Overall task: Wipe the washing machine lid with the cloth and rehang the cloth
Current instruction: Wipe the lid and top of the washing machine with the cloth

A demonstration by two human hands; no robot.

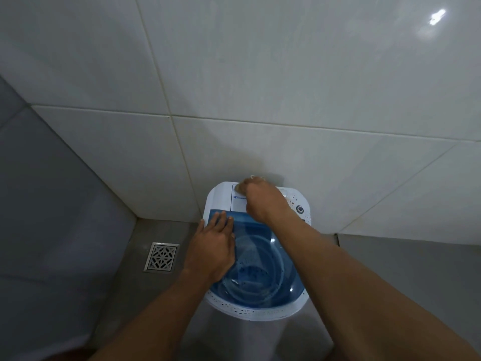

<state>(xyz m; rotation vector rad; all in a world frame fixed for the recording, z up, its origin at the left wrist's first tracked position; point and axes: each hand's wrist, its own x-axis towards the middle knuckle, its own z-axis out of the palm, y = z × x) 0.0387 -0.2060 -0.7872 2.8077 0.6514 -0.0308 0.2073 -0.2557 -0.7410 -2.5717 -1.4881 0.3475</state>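
While the left hand point(212, 250) lies spread flat on the blue lid point(260, 269) at lower centre, the right hand point(263, 201) presses a bunched cloth point(242, 185), likely soft and limp, best gripped by a wad, against the machine's back panel point(239, 201).

This is a home bathroom or wet laundry corner. Large glossy white wall tiles point(260, 74) rise beyond the right hand point(263, 201), a small top-loading washing machine point(221, 199) (white body, blue see-through lid) stands under both hands, and a metal floor drain point(161, 257) sits left of the left hand point(212, 246) in grey flooring.
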